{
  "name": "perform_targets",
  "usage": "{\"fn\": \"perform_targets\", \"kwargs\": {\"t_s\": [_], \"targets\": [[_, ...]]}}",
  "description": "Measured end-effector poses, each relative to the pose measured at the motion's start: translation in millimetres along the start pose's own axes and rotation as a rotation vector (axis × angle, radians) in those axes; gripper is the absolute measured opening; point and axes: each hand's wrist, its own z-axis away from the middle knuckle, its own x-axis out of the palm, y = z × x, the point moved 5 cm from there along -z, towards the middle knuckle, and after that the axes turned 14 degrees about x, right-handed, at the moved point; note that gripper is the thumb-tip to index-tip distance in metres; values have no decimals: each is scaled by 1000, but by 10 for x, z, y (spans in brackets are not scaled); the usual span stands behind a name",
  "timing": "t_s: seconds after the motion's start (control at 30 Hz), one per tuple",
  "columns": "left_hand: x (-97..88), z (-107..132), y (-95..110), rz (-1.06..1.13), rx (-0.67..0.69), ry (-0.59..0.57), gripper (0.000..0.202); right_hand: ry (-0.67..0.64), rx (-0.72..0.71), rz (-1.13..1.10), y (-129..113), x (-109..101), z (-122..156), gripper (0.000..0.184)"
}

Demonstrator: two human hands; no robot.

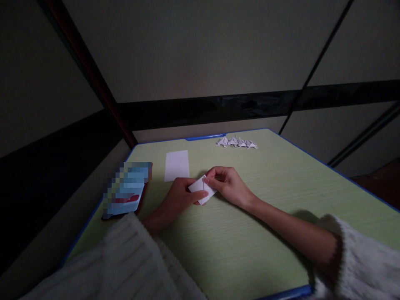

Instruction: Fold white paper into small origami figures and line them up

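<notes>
A small piece of folded white paper (196,187) is held between both hands, just over the middle of the table. My left hand (180,195) grips its left and lower side, with the thumb pressed flat on top and the fingers mostly hidden beneath. At the paper's upper right corner, my right hand (229,185) pinches the edge between thumb and curled fingers. A crease line runs down the paper between the two thumbs. Behind my left hand lie flat white paper sheets (177,165), apart from the fingers.
Several folded white paper figures (236,142) stand in a row near the table's far edge. A tablet or phone (128,191) with a partly blurred screen lies at the left. The pale green table (265,175) has a blue rim; panelled doors (200,54) rise behind it.
</notes>
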Motion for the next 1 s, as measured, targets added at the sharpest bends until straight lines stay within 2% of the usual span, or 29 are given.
{"fn": "perform_targets", "kwargs": {"t_s": [0.43,0.6,0.8,0.9,1.0], "targets": [[13,11,-43,62,8,21,11,39,46,-56,40,-45,-30,24],[5,27,11,77,2,72,15,-2,102,-81,45,-20,-43,21],[-2,29,-1,113,5,84,14,26,13,-41,-7,-17,-24,15],[-9,34,0,118,8,87,14,0,66,-92,28,-12,-42,16],[-3,37,12,128,16,77,15,-64,153,-252,55,-11,-59,18]]}}
